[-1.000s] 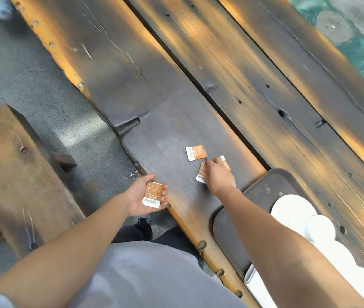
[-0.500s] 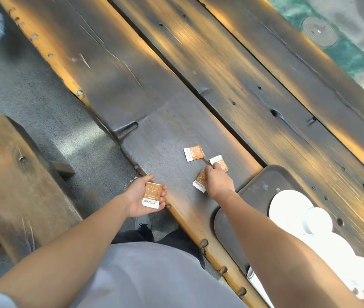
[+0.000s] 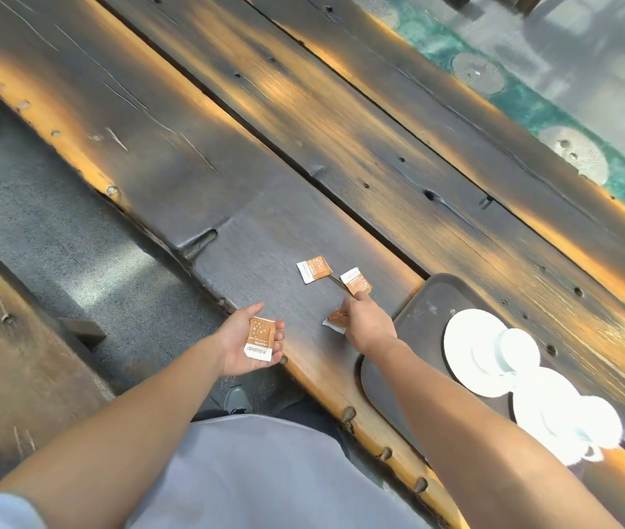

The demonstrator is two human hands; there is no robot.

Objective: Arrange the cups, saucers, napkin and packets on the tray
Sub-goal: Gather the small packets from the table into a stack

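Note:
My left hand (image 3: pixel 244 339) lies palm up off the table's near edge and holds an orange-and-white packet (image 3: pixel 260 337). My right hand (image 3: pixel 367 325) is on the table just left of the dark tray (image 3: pixel 427 299). Its fingers curl over a second packet (image 3: pixel 335 319), and its index fingertip touches a third packet (image 3: pixel 356 281). Another packet (image 3: pixel 314 268) lies loose beyond them. On the tray stand a white saucer (image 3: pixel 469 351) with a cup (image 3: pixel 517 349), and a second saucer (image 3: pixel 543 408) with a cup (image 3: pixel 601 421). I see no napkin.
The table is made of long dark planks (image 3: pixel 303 139) with an orange near edge and metal studs. A wooden bench (image 3: pixel 5 357) stands at the lower left over grey floor. Green patterned carpet (image 3: pixel 524 105) runs beyond the table's far edge.
My right hand has drawn back a little, uncovering the packet under its fingertip. My left hand still holds its packet in the same place.

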